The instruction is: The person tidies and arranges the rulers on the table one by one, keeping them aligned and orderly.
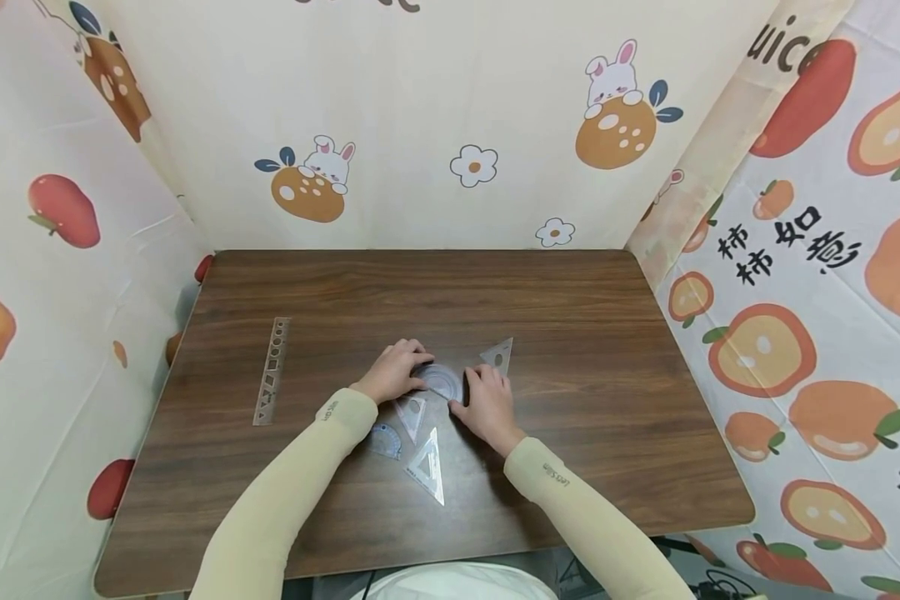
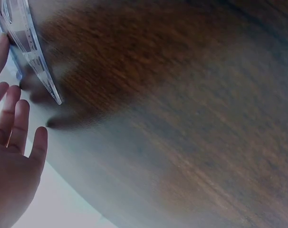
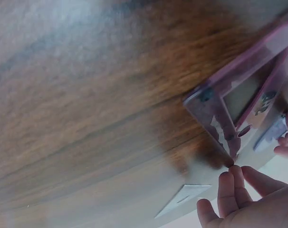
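Between my hands, at the middle of the table, is a clear, bluish protractor (image 1: 442, 380). My left hand (image 1: 392, 372) holds its left end between thumb and fingers. At its right end is my right hand (image 1: 489, 406), thumb and fingertips about the edge; the exact contact is partly hidden. Just beyond the right hand lies a clear set square (image 1: 499, 354). Nearer the body are a pinkish set square (image 1: 411, 417), a larger clear set square (image 1: 427, 468) and a small blue protractor (image 1: 385, 442), close to the left forearm. The right wrist view shows the pinkish set square large.
A clear stencil ruler (image 1: 272, 372) with cut-out shapes lies apart on the left of the brown wooden table (image 1: 607, 358). Printed cloth (image 1: 420, 100) hangs behind the table and along both sides. Dark cables (image 1: 723, 581) show below the front right edge.
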### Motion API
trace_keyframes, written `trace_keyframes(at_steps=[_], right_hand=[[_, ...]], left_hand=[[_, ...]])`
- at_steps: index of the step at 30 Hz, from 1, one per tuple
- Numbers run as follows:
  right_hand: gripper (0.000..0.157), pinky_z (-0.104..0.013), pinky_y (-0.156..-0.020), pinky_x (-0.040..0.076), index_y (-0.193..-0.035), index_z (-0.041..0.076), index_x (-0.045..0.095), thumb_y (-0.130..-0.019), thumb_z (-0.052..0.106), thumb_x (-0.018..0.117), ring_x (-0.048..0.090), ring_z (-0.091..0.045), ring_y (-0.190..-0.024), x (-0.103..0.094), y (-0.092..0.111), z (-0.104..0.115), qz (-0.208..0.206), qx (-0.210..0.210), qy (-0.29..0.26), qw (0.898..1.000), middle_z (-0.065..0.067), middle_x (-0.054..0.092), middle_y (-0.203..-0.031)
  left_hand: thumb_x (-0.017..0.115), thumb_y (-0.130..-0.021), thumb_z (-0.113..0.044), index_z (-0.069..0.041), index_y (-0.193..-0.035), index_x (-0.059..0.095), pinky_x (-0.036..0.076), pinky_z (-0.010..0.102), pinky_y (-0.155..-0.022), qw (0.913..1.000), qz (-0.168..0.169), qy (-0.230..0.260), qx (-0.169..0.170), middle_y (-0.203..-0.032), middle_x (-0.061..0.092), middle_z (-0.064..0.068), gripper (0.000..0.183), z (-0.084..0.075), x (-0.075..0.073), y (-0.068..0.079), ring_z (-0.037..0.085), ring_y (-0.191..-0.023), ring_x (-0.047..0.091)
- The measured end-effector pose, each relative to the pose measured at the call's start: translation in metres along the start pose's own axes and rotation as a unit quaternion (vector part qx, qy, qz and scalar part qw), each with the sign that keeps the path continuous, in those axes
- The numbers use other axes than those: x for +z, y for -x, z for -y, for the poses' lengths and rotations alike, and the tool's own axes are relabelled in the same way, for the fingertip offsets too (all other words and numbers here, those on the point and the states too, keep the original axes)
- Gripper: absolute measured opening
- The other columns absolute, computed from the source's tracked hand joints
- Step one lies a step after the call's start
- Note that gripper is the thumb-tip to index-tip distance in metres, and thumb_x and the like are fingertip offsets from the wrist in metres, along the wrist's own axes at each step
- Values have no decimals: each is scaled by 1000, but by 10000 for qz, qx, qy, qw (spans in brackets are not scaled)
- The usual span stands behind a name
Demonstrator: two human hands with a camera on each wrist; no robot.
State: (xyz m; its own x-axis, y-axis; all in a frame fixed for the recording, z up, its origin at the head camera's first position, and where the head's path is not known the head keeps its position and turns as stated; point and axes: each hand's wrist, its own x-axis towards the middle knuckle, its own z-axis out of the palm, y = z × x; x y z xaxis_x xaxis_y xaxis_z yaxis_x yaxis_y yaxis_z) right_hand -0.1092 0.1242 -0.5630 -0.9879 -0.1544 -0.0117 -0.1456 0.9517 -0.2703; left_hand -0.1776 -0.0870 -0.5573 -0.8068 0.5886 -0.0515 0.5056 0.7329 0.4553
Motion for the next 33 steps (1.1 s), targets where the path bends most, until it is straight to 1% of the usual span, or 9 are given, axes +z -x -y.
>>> trace_keyframes(at_steps=[5, 7, 12, 17, 22, 26, 30, 33], right_hand=[[65, -50, -107, 42, -133, 4, 66, -85, 46, 82, 56, -32, -118, -1, -2, 1, -39, 10, -50, 10000, -13, 61, -126], [64, -50, -107, 42, -132, 4, 67, -86, 47, 81, 56, -32, -117, 0, -3, 1, -44, 37, -100, 9999, -13, 61, -125], [61, -49, -112, 40, -133, 6, 68, -89, 46, 79, 55, -32, -118, 2, -6, 3, -28, 88, -223, 9997, -13, 61, -126], [59, -47, -114, 38, -130, 6, 69, -88, 45, 80, 56, -31, -118, 5, -8, 4, -130, 68, -326, 9994, -12, 62, -124], [57, -48, -113, 38, -125, 6, 72, -85, 45, 81, 57, -31, -118, 8, -11, 3, -314, -102, -283, 9991, -11, 64, -121], [54, -47, -108, 40, -120, 7, 74, -83, 46, 82, 59, -30, -115, 10, -15, 1, -489, -278, -206, 9982, -9, 66, -118], [52, -48, -103, 42, -116, 8, 75, -81, 45, 84, 60, -29, -110, 8, -20, 2, -754, -464, -229, 9958, -8, 67, -115], [52, -49, -103, 43, -116, 7, 76, -80, 45, 85, 61, -28, -109, 3, -24, 4, -883, -608, -185, 9941, -8, 67, -115]], left_hand=[[83, -87, -30, -7, -129, 72, 45, 46, -96, 9999, -80, -74, 55, -120, 62, 9, 49, 0, 1, 0, 27, -110, 56], [83, -87, -30, -7, -127, 73, 45, 47, -96, 9999, -93, -24, 45, -120, 62, 9, 48, 0, 1, 0, 27, -110, 56], [83, -86, -30, -9, -126, 74, 44, 48, -98, 9999, -84, 83, -17, -118, 63, 8, 46, -2, 2, 0, 27, -109, 56], [85, -85, -30, -11, -124, 75, 44, 49, -99, 9997, -130, 182, -97, -118, 64, 8, 44, -2, 4, 0, 27, -110, 56], [86, -83, -33, -11, -122, 76, 44, 50, -101, 9994, -178, 203, -209, -119, 64, 8, 45, 0, 6, -1, 27, -112, 57], [87, -82, -35, -10, -122, 75, 43, 48, -103, 9987, -148, 337, -364, -120, 64, 8, 49, 1, 5, -1, 27, -113, 56], [88, -82, -36, -9, -123, 74, 43, 48, -103, 9971, -213, 535, -497, -120, 63, 8, 51, 1, -1, -1, 27, -113, 55], [88, -81, -34, -7, -123, 73, 42, 48, -104, 9961, -328, 600, -554, -121, 63, 9, 52, 1, -9, 1, 28, -114, 55]])
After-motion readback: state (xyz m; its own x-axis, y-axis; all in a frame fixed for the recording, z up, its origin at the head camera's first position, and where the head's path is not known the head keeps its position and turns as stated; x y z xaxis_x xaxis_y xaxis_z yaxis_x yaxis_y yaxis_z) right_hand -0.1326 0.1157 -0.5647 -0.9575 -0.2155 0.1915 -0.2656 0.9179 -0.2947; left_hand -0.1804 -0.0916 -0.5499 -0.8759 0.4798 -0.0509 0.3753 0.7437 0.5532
